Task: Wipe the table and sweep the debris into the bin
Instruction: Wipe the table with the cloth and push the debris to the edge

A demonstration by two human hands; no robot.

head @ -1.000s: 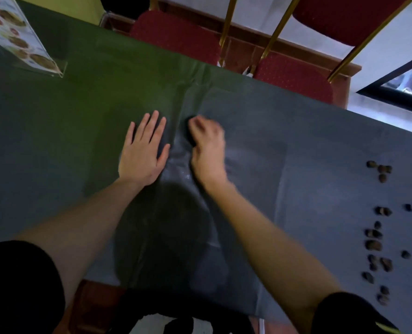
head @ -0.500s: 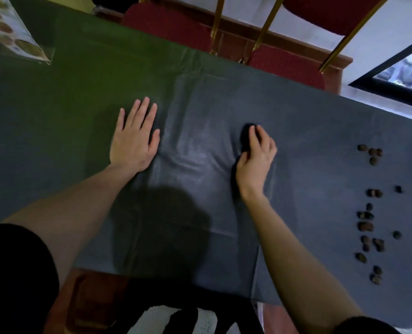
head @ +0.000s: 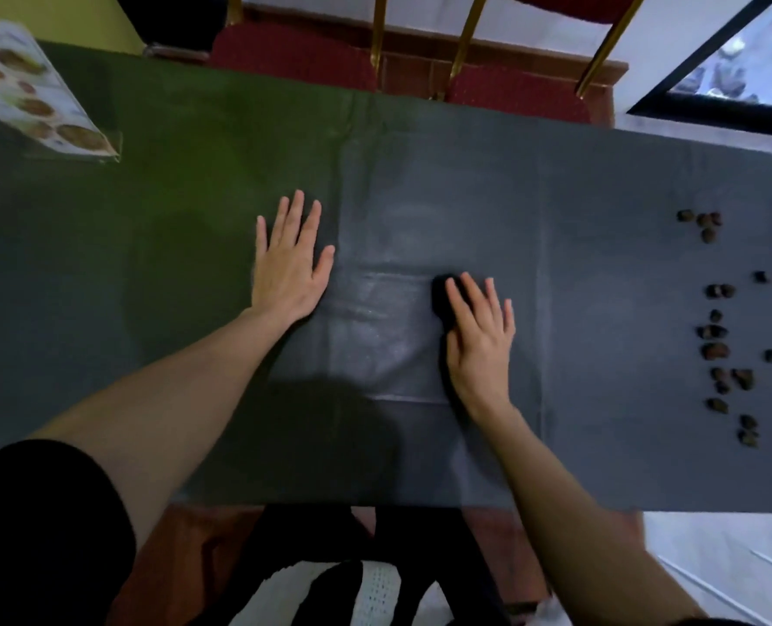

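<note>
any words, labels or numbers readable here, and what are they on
None can be read.
Laminated card at the table's far left corner: only food pictures show; any print is too blurred to read.
Black sleeve: a yellow mark at its edge, no letters.

The long table's dark green-grey cover (head: 601, 210) looks like thin, creased sheet with a dull sheen, faintly wet-streaked at its middle. The small black wiping cloth (head: 440, 300) reads soft and matt. The scattered brown debris bits (head: 716, 350) look hard, slightly glossy. The laminated picture menu (head: 31, 97) shines; the red chair seats (head: 515, 94) are textured fabric on brassy metal frames (head: 465, 42).
</note>
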